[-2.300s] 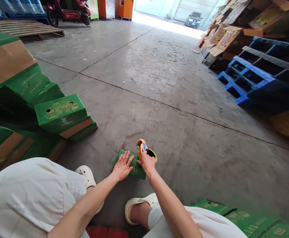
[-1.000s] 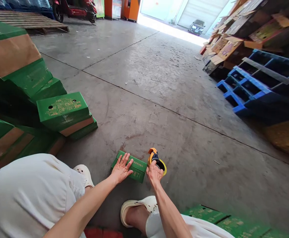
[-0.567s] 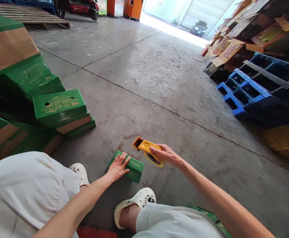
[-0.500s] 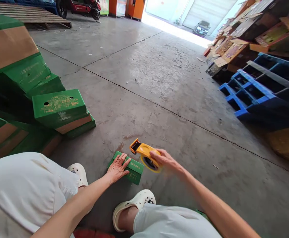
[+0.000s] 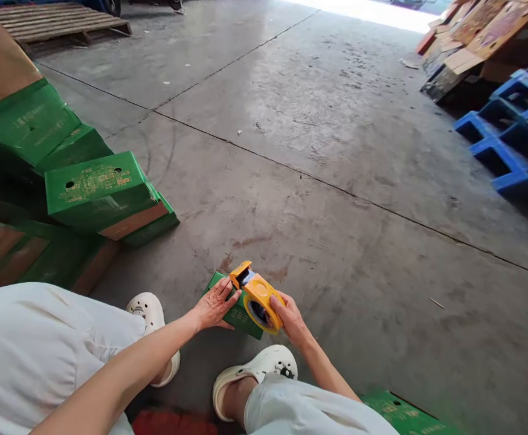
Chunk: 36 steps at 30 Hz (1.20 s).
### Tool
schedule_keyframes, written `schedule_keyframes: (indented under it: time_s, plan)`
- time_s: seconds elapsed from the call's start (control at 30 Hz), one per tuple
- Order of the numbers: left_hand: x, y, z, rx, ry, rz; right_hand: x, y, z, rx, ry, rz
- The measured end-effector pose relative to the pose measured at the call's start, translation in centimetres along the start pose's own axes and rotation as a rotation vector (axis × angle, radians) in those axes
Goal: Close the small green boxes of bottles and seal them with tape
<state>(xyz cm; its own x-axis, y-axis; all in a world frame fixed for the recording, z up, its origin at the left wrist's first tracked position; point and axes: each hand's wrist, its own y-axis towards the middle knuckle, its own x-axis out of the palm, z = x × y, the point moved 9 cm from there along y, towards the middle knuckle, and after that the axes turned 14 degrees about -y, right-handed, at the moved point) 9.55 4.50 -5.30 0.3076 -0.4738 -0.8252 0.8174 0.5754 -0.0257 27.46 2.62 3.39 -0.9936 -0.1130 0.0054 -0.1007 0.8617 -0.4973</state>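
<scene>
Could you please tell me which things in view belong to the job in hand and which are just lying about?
Apparently in use:
yellow tape dispenser, in the right hand
small green box, under the left hand

Apparently just lying about, untouched:
stacked green boxes at the left
wooden pallet
blue pallets
cardboard boxes, upper right

The head camera looks down across the floor (image 5: pixel 359 278)

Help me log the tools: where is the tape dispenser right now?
In the head view, below centre, the tape dispenser is in the right hand, partly hiding the green box, close beside the left hand.
</scene>
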Motion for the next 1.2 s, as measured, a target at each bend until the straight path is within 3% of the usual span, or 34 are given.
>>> schedule_keyframes:
  time_s: [0.17, 0.37, 0.5, 0.6, 0.73, 0.93, 1.07, 1.2]
  plan:
    - [0.6, 0.0, -0.3, 0.004, 0.017, -0.017, 2.2, 1.6, 0.4, -0.037, -0.093, -0.066]
    - [-1.4, -2.0, -0.5, -0.087, -0.052, 0.125, 2.7, 2.3, 1.2, -0.03, -0.199, -0.083]
    - [-2.1, -5.1, -2.4, -0.321, -0.256, 0.345, 3.1, 2.4, 1.2, -0.017, -0.216, -0.093]
    - [-1.1, -6.7, -4.9, -0.56, -0.503, 0.479, 3.3, 2.4, 1.0, -0.013, -0.242, -0.105]
    - [0.2, -5.9, -6.1, -0.655, -0.628, 0.427, 3.6, 2.5, 0.5, -0.009, -0.275, -0.131]
    - [-0.1, -5.2, -6.1, -0.691, -0.618, 0.364, 4.0, 3.0, -0.6, -0.01, -0.367, -0.171]
    - [-1.6, -5.2, -7.0, -0.672, -0.937, 0.353, 4.8, 3.0, -1.0, 0.001, -0.44, -0.238]
    - [-3.9, -7.3, -9.8, -0.953, -1.352, 0.565, 5.1, 3.2, -1.9, -0.018, -0.536, -0.232]
